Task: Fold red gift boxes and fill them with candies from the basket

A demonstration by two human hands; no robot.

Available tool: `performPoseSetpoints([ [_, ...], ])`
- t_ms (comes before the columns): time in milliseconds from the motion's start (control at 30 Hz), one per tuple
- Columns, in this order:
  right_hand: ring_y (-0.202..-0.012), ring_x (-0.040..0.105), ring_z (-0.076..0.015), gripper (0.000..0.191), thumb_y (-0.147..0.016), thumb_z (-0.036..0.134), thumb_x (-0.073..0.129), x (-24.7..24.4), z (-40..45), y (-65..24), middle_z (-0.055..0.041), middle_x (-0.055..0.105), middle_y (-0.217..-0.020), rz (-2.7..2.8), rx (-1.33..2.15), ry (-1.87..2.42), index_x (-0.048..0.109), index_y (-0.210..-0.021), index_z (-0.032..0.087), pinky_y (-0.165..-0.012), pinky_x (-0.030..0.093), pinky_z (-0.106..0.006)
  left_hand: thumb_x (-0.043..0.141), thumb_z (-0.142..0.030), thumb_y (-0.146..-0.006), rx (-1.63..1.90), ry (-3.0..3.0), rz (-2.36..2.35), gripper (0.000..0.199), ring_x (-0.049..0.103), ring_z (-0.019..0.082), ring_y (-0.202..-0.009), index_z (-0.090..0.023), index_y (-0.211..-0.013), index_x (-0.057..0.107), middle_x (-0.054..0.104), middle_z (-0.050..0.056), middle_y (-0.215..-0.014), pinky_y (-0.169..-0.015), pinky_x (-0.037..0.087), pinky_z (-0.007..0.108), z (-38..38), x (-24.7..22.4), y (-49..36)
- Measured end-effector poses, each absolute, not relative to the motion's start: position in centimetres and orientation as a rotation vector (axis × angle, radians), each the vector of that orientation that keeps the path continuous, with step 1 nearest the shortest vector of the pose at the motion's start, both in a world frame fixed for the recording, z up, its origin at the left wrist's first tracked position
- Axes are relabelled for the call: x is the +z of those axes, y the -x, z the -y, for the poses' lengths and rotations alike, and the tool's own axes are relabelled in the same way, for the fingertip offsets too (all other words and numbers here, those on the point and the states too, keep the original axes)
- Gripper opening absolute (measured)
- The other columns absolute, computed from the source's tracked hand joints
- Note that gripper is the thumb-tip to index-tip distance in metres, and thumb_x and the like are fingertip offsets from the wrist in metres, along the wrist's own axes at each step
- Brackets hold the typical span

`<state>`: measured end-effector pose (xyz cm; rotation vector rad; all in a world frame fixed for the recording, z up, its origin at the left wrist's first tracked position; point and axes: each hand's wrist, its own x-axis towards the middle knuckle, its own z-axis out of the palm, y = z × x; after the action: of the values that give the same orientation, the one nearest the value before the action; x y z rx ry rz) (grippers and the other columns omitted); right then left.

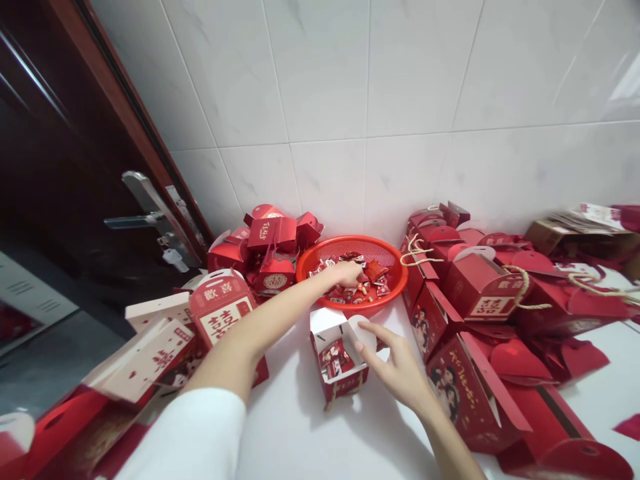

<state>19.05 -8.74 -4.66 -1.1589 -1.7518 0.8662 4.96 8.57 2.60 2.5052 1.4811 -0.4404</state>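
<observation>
My left hand (347, 273) reaches into a red plastic basket (403, 283) of small wrapped candies (377, 270). Its fingers point down, closed at the tips around a small wrapped candy, partly hidden by the fingers. In front of the basket stands a small red gift box (343, 385) with a white inside, its top open and several wrapped candies in the bottom. A twisted cord hangs on its near side. My right hand (397, 363) grips the box's right rounded flap between thumb and forefinger.
Red gift boxes (473, 383), some with cord handles, crowd the right side. More red boxes (273, 233) pile up behind left, and pale boxes (155, 353) lie at left. A tiled wall (330, 180) stands behind, with a dark door (65, 147) at left.
</observation>
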Motion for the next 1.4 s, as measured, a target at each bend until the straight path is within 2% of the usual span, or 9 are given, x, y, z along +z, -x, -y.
performPoseSetpoints([
  [100, -0.103, 0.071, -0.0292, 0.050, -0.088, 0.044, 0.059, -4.9, 8.7, -19.0, -0.0143, 0.073, -0.121, 1.748, 0.859, 1.135, 0.070, -0.124, 0.011, -0.084, 0.058, -0.038, 0.065, -0.029, -0.093, -0.529, -2.491, -1.567, 0.024, 0.067, 0.023, -0.103, -0.015, -0.112, 0.068, 0.069, 0.011, -0.115, -0.090, 0.055, 0.040, -9.6, 0.6, -6.1],
  [200, -0.101, 0.072, -0.0288, 0.048, -0.087, 0.042, 0.059, -5.0, 8.7, -19.0, -0.0143, 0.072, -0.123, 1.750, 0.847, 1.116, 0.070, -0.124, 0.012, -0.085, 0.058, -0.039, 0.062, -0.034, -0.096, -0.554, -2.480, -1.616, 0.028, 0.064, 0.022, -0.106, -0.018, -0.119, 0.063, 0.064, 0.009, -0.122, -0.091, 0.055, 0.042, -9.9, -0.4, -6.5],
  [333, -0.106, 0.071, -0.0291, 0.047, -0.087, 0.039, 0.059, -5.1, 8.7, -18.9, -0.0137, 0.072, -0.124, 1.744, 0.856, 1.099, 0.069, -0.125, 0.013, -0.086, 0.058, -0.038, 0.069, -0.030, -0.090, -0.481, -2.477, -1.599, 0.023, 0.066, 0.023, -0.099, -0.013, -0.105, 0.068, 0.069, 0.010, -0.110, -0.087, 0.055, 0.040, -10.0, -0.3, -6.2],
  [467, -0.103, 0.072, -0.0289, 0.046, -0.087, 0.039, 0.059, -4.9, 8.8, -18.9, -0.0135, 0.072, -0.122, 1.731, 0.874, 1.108, 0.070, -0.123, 0.013, -0.083, 0.059, -0.037, 0.071, -0.022, -0.080, -0.260, -2.494, -1.504, 0.013, 0.069, 0.026, -0.090, -0.012, -0.088, 0.071, 0.074, 0.012, -0.095, -0.077, 0.051, 0.031, -10.2, 1.6, -5.0],
  [600, -0.099, 0.072, -0.0290, 0.050, -0.086, 0.043, 0.060, -4.6, 8.9, -19.0, -0.0127, 0.071, -0.125, 1.735, 0.895, 1.140, 0.069, -0.126, 0.014, -0.083, 0.059, -0.038, 0.062, -0.031, -0.088, -0.103, -2.455, -1.307, 0.020, 0.068, 0.018, -0.084, -0.015, -0.096, 0.071, 0.075, 0.006, -0.093, -0.072, 0.047, 0.023, -9.4, 5.2, -3.4],
  [767, -0.104, 0.070, -0.0301, 0.053, -0.085, 0.046, 0.062, -4.4, 8.7, -19.2, -0.0125, 0.071, -0.125, 1.726, 0.918, 1.147, 0.069, -0.127, 0.014, -0.087, 0.057, -0.040, 0.066, -0.035, -0.084, -0.154, -2.225, -0.922, 0.024, 0.063, 0.014, -0.068, -0.015, -0.096, 0.071, 0.071, 0.003, -0.081, -0.061, 0.045, 0.022, -5.0, 9.2, -1.2],
  [900, -0.096, 0.070, -0.0286, 0.058, -0.086, 0.049, 0.059, -4.5, 8.6, -19.2, -0.0132, 0.071, -0.124, 1.762, 0.937, 1.169, 0.066, -0.131, 0.012, -0.087, 0.056, -0.041, 0.061, -0.031, -0.088, -0.347, -2.245, -0.918, 0.024, 0.065, 0.015, -0.073, -0.016, -0.105, 0.070, 0.071, 0.003, -0.079, -0.064, 0.046, 0.021, -0.7, 10.3, 0.0],
  [1100, -0.091, 0.069, -0.0272, 0.061, -0.086, 0.051, 0.058, -4.2, 8.8, -19.3, -0.0136, 0.072, -0.121, 1.788, 0.932, 1.221, 0.066, -0.131, 0.011, -0.086, 0.056, -0.041, 0.059, -0.026, -0.088, -0.629, -2.524, -1.357, 0.024, 0.064, 0.018, -0.075, -0.017, -0.106, 0.072, 0.073, 0.007, -0.092, -0.062, 0.041, 0.025, 3.4, 9.8, 1.3],
  [1400, -0.125, 0.061, -0.0280, 0.048, -0.091, 0.041, 0.062, -3.8, 10.4, -20.0, -0.0106, 0.063, -0.137, 1.938, 0.818, 1.010, 0.062, -0.135, 0.023, -0.106, 0.050, -0.043, 0.069, -0.037, -0.081, -0.658, -2.406, -1.343, 0.045, 0.064, 0.027, -0.101, -0.019, -0.122, 0.066, 0.069, 0.012, -0.115, -0.078, 0.046, 0.028, 5.3, 7.5, 3.2],
])
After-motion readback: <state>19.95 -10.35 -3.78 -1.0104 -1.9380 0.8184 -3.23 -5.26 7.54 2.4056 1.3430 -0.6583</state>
